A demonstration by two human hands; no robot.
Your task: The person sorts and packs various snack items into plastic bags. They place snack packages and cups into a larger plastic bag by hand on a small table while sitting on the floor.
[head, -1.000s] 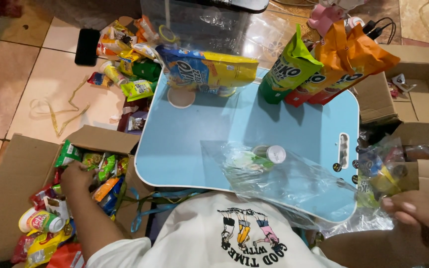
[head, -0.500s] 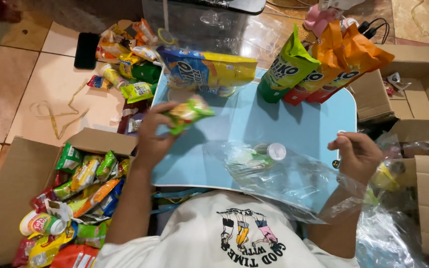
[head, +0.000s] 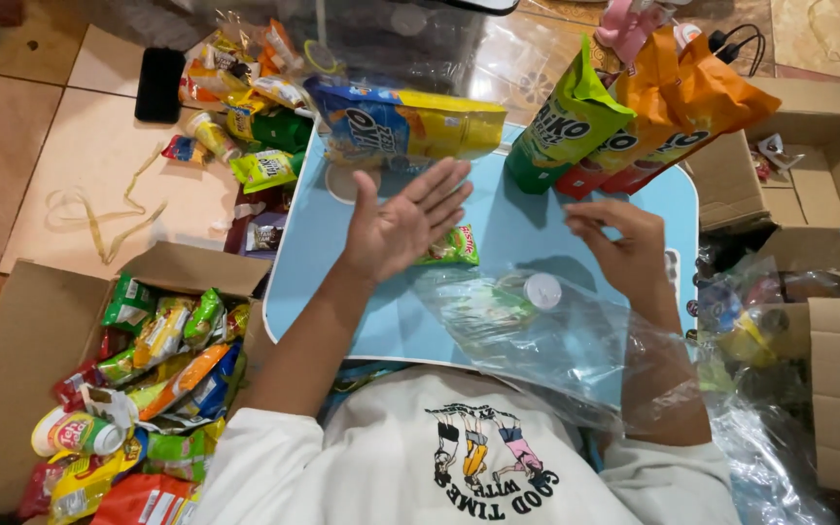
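Left hand (head: 402, 226): fingers (head: 444, 187) spread flat and wide, palm up-ish, holding nothing. It hovers just over the small green snack packet (head: 452, 248), which lies on the tabletop (head: 342, 292) at the hand's 4 o'clock, partly hidden under the palm. We read that open hand as a release pose, not a grip.

Right hand (head: 624, 248): fingers loosely curled, tips pointing toward 9 o'clock. Whether they pinch the film of the clear plastic bag (head: 537, 335) we cannot tell; the forearm sits inside or under the bag's mouth, which likely keeps it open for loading.

The bag lies across the tabletop's 6 o'clock edge, nearest our body. Inside it: a white round cap (head: 542, 290) and something greenish, too blurred to name. The green packet sits just at the bag's 11 o'clock, touching or almost touching it.

At the tabletop's 12 o'clock, a blue-and-yellow snack bag (head: 410, 122) lies flat. At 1–2 o'clock a green bag (head: 561, 126) and orange bags (head: 692, 97) lean upright, probably staged within reach but clear of the work zone.

Off the tabletop at 8 o'clock: an open cardboard box (head: 12, 389) full of mixed packets, on our left-hand side for easy picking. At 3–4 o'clock more cardboard boxes (head: 828, 194). At 10 o'clock, loose packets on the floor and a black phone (head: 159, 85).
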